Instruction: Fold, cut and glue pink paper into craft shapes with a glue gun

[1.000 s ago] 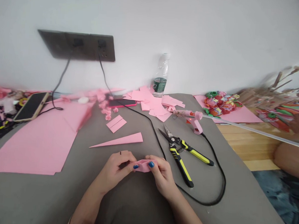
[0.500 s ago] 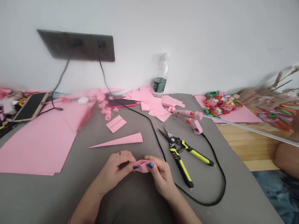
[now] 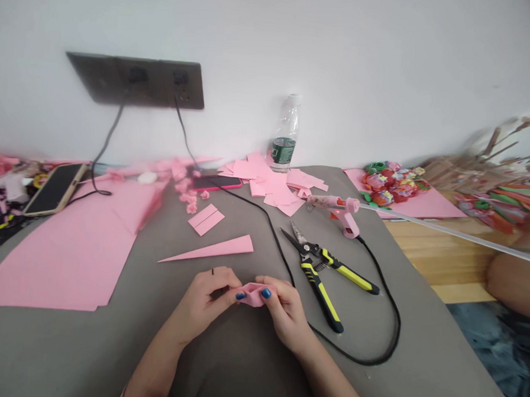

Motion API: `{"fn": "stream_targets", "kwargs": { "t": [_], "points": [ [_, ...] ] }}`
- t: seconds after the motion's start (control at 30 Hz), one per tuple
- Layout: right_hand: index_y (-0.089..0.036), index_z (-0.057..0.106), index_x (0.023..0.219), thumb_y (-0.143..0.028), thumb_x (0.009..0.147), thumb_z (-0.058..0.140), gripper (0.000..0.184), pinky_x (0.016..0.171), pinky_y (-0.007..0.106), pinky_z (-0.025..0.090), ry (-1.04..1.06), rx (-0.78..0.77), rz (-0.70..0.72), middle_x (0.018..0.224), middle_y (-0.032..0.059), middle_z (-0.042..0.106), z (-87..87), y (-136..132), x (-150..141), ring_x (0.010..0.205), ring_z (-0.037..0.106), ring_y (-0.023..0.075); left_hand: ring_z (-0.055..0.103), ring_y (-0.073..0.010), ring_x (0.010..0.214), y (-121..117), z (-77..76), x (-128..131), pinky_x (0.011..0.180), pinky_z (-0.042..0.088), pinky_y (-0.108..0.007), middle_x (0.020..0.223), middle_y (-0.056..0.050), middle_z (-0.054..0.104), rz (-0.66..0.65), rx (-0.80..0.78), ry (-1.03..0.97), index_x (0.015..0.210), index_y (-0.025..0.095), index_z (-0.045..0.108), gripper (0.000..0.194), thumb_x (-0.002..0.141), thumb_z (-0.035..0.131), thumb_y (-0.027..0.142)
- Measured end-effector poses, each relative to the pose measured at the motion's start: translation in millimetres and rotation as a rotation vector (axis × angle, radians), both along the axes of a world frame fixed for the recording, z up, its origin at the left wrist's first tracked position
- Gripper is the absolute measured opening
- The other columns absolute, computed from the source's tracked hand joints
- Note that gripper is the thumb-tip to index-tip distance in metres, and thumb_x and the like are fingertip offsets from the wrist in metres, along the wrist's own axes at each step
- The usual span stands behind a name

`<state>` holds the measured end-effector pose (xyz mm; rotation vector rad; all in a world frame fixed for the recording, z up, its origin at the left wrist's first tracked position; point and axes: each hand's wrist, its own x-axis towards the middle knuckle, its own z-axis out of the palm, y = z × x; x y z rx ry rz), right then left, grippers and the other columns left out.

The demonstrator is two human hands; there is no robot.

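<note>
Fingers (image 3: 229, 286) of the left hand (image 3: 204, 302) and right hand (image 3: 285, 312) clenched on a small folded pink paper piece (image 3: 253, 295), pinched from both sides, seemingly to keep the folds closed, near the table's near edge; yellow-and-black-handled metal snips (image 3: 319, 299) just right, within easy reach.

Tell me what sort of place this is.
Likely a craft workspace: a pink hot glue gun, yellow-handled shears, cut pink craft sheets and a folded pink piece held in both hands.

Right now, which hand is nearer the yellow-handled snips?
The right hand is nearer, just left of the yellow-handled snips. The left hand is farther away, on the far side of the right hand.
</note>
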<state>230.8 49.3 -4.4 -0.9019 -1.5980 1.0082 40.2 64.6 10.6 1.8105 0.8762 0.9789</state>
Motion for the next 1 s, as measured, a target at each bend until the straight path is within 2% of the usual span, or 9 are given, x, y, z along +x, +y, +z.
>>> {"fn": "stream_targets", "kwargs": {
  "t": [0.27,1.0],
  "points": [
    [-0.022,0.041,0.062,-0.051,0.105,0.038,0.052,0.053,0.027,0.03,0.004,-0.006,0.019,0.061,-0.0033,0.035,-2.1,0.1,-0.5,0.054,0.035,0.0127,0.053,-0.0126,0.067,0.4,0.7,-0.5,0.063,0.039,-0.022,0.071,0.0,0.063,-0.002,0.019,-0.007,0.078,0.019,0.068,0.032,0.102,0.056,0.036],
    [-0.023,0.035,0.063,-0.053,0.105,0.036,0.052,0.053,0.028,0.026,-0.01,-0.047,0.085,0.062,-0.0036,0.034,-2.8,0.5,-0.5,0.054,0.033,0.0128,0.054,-0.0135,0.068,0.2,2.1,0.8,0.064,0.04,-0.024,0.071,-0.002,0.064,-0.02,0.018,-0.013,0.08,0.018,0.073,0.034,0.102,0.055,0.038]
  ]
}}
